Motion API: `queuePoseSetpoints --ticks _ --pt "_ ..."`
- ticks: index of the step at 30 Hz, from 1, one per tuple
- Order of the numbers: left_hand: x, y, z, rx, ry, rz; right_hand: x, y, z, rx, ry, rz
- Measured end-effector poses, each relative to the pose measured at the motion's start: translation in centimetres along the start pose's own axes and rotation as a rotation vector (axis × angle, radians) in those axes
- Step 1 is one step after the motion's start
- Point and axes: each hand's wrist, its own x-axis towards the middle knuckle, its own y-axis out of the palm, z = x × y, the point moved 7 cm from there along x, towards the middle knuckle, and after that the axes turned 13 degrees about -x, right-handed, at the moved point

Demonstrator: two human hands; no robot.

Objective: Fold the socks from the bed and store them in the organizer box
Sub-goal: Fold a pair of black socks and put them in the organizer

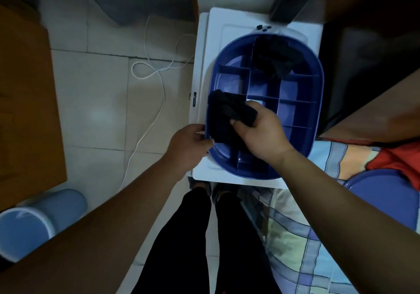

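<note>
A blue oval organizer box [317, 84] with several divided compartments sits on a white appliance top [218, 27]. My right hand [261, 132] is shut on a folded black sock [225, 114], holding it over the box's near-left compartments. My left hand [188, 143] touches the box's left rim, and its fingertips meet the sock's lower edge. Another bundle of black socks [275, 57] lies in the far compartments of the box.
A bed with a checked sheet [300, 243] lies at the right, with a red cloth [397, 159] and a blue lid [386, 200] on it. A white cable [156, 71] loops over the tiled floor. A blue bin [34, 221] stands at the lower left, below a wooden board [25, 112].
</note>
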Motion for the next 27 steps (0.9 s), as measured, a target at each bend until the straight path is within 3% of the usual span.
queuePoseSetpoints --ticks 7,17,22,27 --pt "0.4 0.2 0.5 -0.079 0.017 0.025 -1.2 1.9 1.9 -0.528 -0.389 -0.063" --pt "0.6 0.1 0.5 -0.101 0.033 0.065 0.4 1.7 2.8 -0.629 -0.577 -0.038" --pt "0.7 0.0 0.6 -0.123 0.031 0.077 -0.4 2.1 1.7 -0.785 -0.749 -0.025" --pt "0.8 0.0 0.8 -0.169 0.01 0.098 -0.7 2.8 2.3 -0.978 -0.806 -0.091"
